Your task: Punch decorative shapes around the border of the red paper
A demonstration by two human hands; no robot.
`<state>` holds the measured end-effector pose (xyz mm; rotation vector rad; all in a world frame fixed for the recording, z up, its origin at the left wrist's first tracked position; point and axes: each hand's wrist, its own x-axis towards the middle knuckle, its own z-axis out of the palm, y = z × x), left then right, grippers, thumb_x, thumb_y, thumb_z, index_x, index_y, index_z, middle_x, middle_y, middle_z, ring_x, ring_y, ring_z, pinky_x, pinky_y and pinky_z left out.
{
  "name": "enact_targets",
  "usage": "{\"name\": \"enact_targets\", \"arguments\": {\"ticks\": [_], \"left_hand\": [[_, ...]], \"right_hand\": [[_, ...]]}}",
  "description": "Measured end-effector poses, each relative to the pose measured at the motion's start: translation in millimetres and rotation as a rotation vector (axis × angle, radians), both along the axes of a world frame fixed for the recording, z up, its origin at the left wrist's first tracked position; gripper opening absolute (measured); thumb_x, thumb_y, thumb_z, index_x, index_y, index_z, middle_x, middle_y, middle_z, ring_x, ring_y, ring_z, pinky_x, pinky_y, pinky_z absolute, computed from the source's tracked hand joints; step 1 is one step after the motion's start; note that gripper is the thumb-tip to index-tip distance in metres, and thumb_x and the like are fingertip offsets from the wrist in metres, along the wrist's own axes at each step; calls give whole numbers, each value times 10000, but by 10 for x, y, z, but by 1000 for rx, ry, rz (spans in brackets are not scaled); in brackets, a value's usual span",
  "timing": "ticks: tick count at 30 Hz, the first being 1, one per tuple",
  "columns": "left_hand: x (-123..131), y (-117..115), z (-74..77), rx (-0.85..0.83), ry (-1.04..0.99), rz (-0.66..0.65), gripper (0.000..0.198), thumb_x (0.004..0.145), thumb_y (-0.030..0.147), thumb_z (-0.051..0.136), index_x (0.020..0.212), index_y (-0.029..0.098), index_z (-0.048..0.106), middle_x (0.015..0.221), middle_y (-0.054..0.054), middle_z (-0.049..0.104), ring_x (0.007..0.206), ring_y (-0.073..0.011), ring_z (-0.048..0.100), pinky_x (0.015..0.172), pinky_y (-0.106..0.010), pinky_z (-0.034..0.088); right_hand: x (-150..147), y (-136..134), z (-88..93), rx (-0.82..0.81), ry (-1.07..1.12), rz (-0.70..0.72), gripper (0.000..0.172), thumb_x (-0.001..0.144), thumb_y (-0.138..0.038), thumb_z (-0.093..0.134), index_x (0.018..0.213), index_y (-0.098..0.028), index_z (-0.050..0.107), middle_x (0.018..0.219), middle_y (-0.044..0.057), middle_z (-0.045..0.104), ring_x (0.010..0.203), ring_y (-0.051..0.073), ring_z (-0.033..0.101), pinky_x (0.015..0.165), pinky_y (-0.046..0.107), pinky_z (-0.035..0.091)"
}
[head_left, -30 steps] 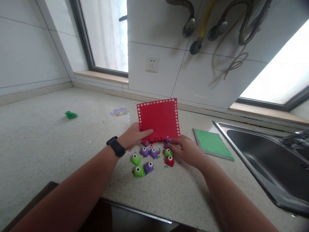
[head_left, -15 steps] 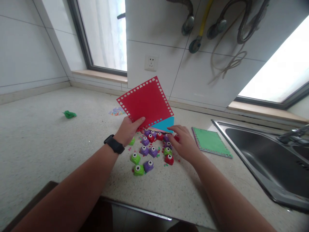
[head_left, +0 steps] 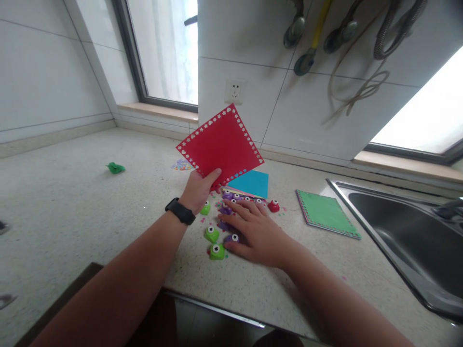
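Observation:
My left hand [head_left: 198,188] pinches a corner of a red sheet [head_left: 221,145] with punched hearts and stars along its edges, and holds it up tilted above the counter. My right hand [head_left: 253,230] lies flat with fingers spread over a cluster of small purple, green and red craft punches [head_left: 211,234] on the speckled counter [head_left: 72,207]. A green punch [head_left: 217,251] sits just left of my right thumb. A red punch [head_left: 274,206] lies apart to the right. Behind the punches a blue sheet [head_left: 251,183] rests on a thin stack of papers.
A green sheet [head_left: 326,212] with punched edges lies near the steel sink [head_left: 408,241] at right. A small green scrap [head_left: 115,167] sits far left. Coloured punched bits [head_left: 182,165] lie near the wall. A socket [head_left: 234,91] and hanging hoses are on the tiled wall.
My right hand moved left and down, flattening over the punches. The red sheet stayed raised in my left hand. The blue sheet shows more.

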<state>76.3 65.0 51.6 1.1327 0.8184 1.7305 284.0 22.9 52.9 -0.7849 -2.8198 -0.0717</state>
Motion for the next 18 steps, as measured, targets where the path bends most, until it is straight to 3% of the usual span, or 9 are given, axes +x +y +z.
{"name": "enact_targets", "arguments": {"ticks": [4,9,12,15,18], "left_hand": [[-11,14,-10,6,10,7,324,831,351,746,1018,105,648,803,-44,664,537,-104,549,438,-226,460],[-19,34,-15,9,22,25,341,821,351,746,1045,114,648,817,-45,667,551,-115,573,429,-225,450],[-16,36,-10,14,13,26,369,806,352,757,1061,110,648,829,-45,667,542,-112,566,416,-225,447],[-13,35,-10,12,3,21,350,802,341,761,1043,113,648,816,-33,663,523,-101,549,408,-223,448],[-12,38,-13,13,-11,12,314,809,324,758,1004,106,643,822,-37,664,562,-113,581,405,-218,447]], "right_hand": [[28,77,-44,43,47,-69,531,949,-582,520,1401,-308,570,1595,-3,329,1382,318,346,1114,526,268],[48,119,-59,81,93,-139,575,933,-598,547,1404,-269,561,1530,21,428,1314,329,399,1067,538,307],[26,103,-51,104,150,-90,539,951,-539,562,1395,-233,561,1468,25,500,1275,306,437,1046,501,334],[1,95,-44,131,222,12,289,1010,-378,516,1185,-214,678,1219,11,662,1112,229,552,945,403,397],[-4,119,-47,186,270,32,247,1016,-290,508,951,-197,728,914,12,704,880,185,603,799,359,408]]}}
